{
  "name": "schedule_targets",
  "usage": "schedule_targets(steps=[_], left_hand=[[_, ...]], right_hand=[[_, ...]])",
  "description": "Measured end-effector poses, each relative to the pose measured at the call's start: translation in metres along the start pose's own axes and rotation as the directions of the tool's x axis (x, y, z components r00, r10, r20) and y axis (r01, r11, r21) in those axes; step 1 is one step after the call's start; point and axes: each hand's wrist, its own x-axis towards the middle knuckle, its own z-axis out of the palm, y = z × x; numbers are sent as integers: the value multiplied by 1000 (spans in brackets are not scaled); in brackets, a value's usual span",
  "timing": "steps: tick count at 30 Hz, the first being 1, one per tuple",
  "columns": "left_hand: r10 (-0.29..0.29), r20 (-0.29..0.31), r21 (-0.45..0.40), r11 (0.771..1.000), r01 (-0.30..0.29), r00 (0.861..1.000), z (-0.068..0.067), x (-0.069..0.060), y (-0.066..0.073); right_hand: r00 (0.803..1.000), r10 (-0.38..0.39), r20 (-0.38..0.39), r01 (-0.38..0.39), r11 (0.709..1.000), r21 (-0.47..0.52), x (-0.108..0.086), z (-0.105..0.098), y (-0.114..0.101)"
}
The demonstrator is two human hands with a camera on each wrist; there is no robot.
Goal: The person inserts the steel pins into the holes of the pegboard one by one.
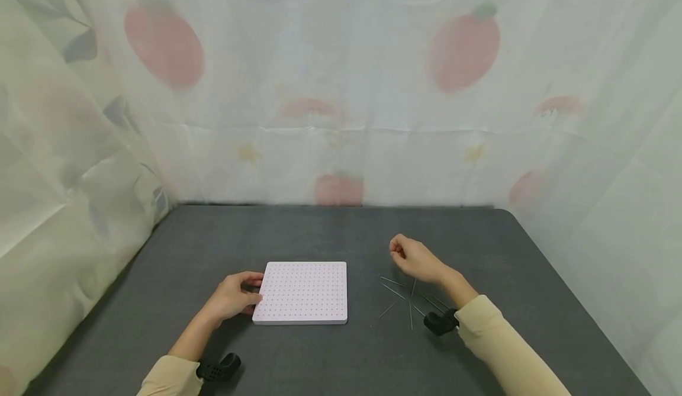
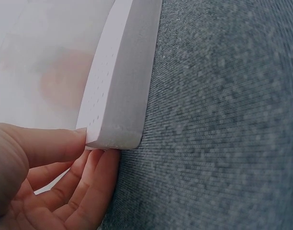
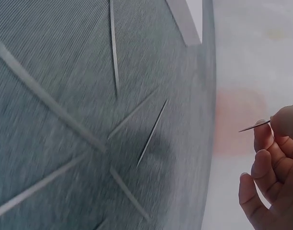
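A white board point(image 1: 303, 292) with a grid of small holes lies flat on the dark table. At its left edge is my left hand point(image 1: 231, 295); in the left wrist view the thumb point(image 2: 55, 146) touches the board's point(image 2: 125, 81) top edge, with the fingers against its side. My right hand point(image 1: 418, 260) is raised over the table, right of the board. In the right wrist view that hand point(image 3: 276, 167) pinches a thin metal needle point(image 3: 254, 126) between thumb and forefinger, its pointed end sticking out. Several similar needles point(image 1: 393, 290) lie scattered below it.
The dark grey table point(image 1: 319, 236) has a light curtain point(image 1: 341, 88) with a fruit print behind it and along its sides. Black wrist straps point(image 1: 441, 322) sit on both wrists, below cream sleeves point(image 1: 506, 343).
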Motion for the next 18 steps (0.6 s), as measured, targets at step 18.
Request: schedule_targets(steps=[18], left_hand=[[-6, 3, -6, 1000, 6, 1000, 2, 0, 2]], right_hand=[[994, -104, -16, 104, 994, 28, 29, 29, -39]])
